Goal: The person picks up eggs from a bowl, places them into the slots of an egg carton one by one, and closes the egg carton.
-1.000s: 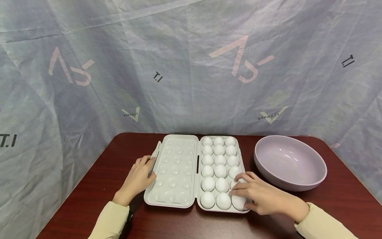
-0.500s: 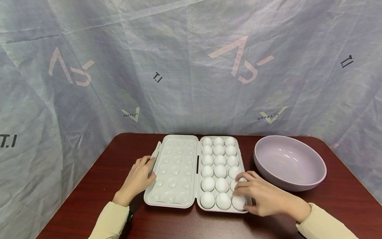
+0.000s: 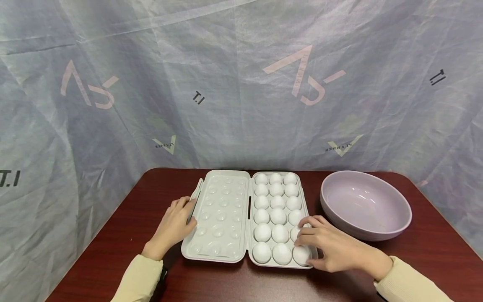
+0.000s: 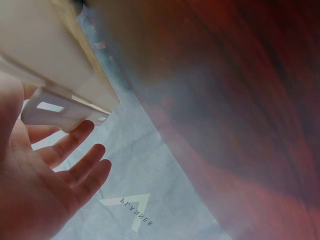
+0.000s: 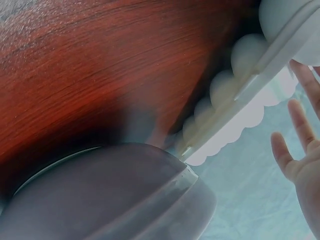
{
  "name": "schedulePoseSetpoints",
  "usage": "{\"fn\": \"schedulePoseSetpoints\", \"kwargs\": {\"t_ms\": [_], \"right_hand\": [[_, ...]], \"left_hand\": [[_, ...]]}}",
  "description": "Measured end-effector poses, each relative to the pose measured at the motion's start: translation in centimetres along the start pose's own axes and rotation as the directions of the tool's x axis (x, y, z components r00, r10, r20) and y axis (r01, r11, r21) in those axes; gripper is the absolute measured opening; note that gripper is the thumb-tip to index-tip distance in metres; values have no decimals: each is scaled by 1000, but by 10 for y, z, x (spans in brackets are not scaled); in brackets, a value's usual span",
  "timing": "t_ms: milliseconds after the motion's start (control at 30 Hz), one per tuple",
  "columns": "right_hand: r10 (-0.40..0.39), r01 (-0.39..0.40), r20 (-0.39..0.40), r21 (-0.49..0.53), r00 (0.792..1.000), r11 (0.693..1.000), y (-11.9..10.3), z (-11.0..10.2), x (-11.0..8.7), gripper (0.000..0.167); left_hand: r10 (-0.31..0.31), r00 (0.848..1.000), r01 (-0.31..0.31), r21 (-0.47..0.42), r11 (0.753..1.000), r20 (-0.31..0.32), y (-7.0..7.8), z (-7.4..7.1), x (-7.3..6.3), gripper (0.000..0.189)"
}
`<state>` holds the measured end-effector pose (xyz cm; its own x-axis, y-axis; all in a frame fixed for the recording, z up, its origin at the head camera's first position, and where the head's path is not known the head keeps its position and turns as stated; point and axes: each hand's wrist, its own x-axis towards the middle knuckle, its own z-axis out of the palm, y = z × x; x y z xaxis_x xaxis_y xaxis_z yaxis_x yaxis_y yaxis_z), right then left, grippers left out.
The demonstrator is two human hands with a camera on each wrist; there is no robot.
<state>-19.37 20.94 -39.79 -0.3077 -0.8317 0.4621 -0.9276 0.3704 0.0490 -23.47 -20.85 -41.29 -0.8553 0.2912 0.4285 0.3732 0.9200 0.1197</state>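
Observation:
A white egg carton lies open in the head view, its dimpled lid point(image 3: 228, 197) on the left and its base point(image 3: 264, 265) on the right. White eggs fill the rows of the base. My left hand point(image 3: 171, 226) holds the slotted latch flap point(image 4: 62, 111) at the lid's outer edge, thumb on one side and fingers on the other. At the near right corner of the base, my right hand point(image 3: 332, 247) has thumb and fingertips around an egg point(image 3: 301, 255) seated in its cup. Its other fingers partly cover the egg behind.
A large lilac bowl point(image 3: 366, 203) stands right of the carton, just beyond my right hand. Both stand on a dark red wooden table point(image 3: 211, 285). A grey printed cloth point(image 3: 234, 126) hangs behind the table and along its sides.
The corner egg sits slightly lower in its cup and shows more of its surface. My right hand has shifted a little to the right. The left hand keeps its place.

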Motion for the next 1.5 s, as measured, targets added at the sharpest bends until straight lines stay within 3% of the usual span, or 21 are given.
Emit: {"fn": "schedulePoseSetpoints", "kwargs": {"t_ms": [200, 533, 733, 867, 1067, 1500], "right_hand": [[30, -30, -6, 26, 1000, 999, 2, -2, 1, 35], [116, -115, -102, 21, 988, 993, 6, -10, 2, 24], [251, -255, -100, -29, 963, 966, 8, -11, -1, 29], [298, -310, -153, -57, 942, 949, 7, -8, -2, 34], [337, -362, -219, -82, 916, 929, 6, 2, -6, 39], [431, -452, -174, -110, 886, 885, 2, 15, -16, 35]], "left_hand": [[-1, 1000, 1, 4, 1000, -4, 0, -1, 0, 47], [10, 1000, -9, 10, 1000, -18, 2, -6, 2, 46], [12, 1000, -11, 16, 1000, -22, 4, -11, 4, 46], [13, 999, -12, 27, 1000, -33, 7, -16, 7, 47], [-3, 1000, 5, 66, 998, -30, 17, -27, 13, 49], [7, 1000, -4, 98, 995, -30, 43, -48, 27, 55]]}}
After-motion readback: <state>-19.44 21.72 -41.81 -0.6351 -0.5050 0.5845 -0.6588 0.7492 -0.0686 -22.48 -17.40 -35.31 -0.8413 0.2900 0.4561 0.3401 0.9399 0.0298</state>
